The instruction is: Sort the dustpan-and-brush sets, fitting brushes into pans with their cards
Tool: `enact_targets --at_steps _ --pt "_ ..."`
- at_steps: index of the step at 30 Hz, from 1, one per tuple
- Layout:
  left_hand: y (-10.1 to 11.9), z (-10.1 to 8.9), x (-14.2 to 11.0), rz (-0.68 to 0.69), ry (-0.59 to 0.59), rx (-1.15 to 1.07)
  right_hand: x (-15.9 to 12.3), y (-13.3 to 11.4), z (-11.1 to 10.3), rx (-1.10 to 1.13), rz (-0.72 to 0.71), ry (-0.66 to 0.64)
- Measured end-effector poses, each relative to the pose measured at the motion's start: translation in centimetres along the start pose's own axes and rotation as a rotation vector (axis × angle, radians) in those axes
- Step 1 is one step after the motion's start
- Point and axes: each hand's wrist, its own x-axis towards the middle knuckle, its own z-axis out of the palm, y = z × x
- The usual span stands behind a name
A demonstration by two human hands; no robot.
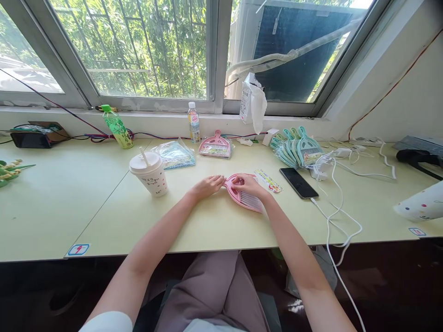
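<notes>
A pink mini dustpan with a brush point(238, 197) lies on the table in front of me, its handle pointing left. The fingers of my left hand point(209, 186) are closed around the end of that handle. My right hand point(248, 185) reaches over the dustpan from the right, with thumb and fingers pinched together at its upper part; what exactly they pinch is hidden. Just behind my right hand lies a colourful printed card point(268, 180).
A lidded cup with straw point(149, 175) stands left of my left hand. Behind are plastic bags point(175, 154), a wrapped pink dustpan point(216, 146), a stack of green dustpans point(297, 147) and two bottles. A phone point(299, 182) with white cable point(341, 203) lies right.
</notes>
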Motion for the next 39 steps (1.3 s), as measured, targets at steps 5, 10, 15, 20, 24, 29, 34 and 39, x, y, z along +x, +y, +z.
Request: enact_targets --at_steps 5,10,15,20,24,29,34,39 --pt "0.5 0.4 0.1 -0.039 0.0 -0.013 -0.2 -0.1 -0.1 0.03 -0.015 0.007" --pt "0.3 0.4 0.0 -0.035 -0.012 -0.026 -0.3 -0.4 0.0 -0.032 -0.002 -0.011" --pt "0.7 -0.3 1.0 -0.206 0.266 -0.053 0.1 -1.2 0.9 -0.063 -0.008 0.209" --pt "2.1 0.4 2.3 -0.499 0.307 -0.703 0.6 -2.1 1.8 0.036 0.089 0.609" --pt "3.0 2.1 2.7 -0.465 0.121 -1.13 1.0 -1.3 1.3 0.1 0.06 0.508" --pt "1.9 1.5 2.2 -0.647 0.219 -1.23 0.9 3.4 -2.1 -0.137 0.24 0.691" --pt "-0.1 0.2 1.4 -0.678 0.366 -1.229 -0.1 8.1 -4.2 -0.355 0.555 0.468" --pt "-1.1 0.8 1.2 -0.632 0.482 -1.309 0.5 8.7 -3.2 -0.343 0.474 0.35"
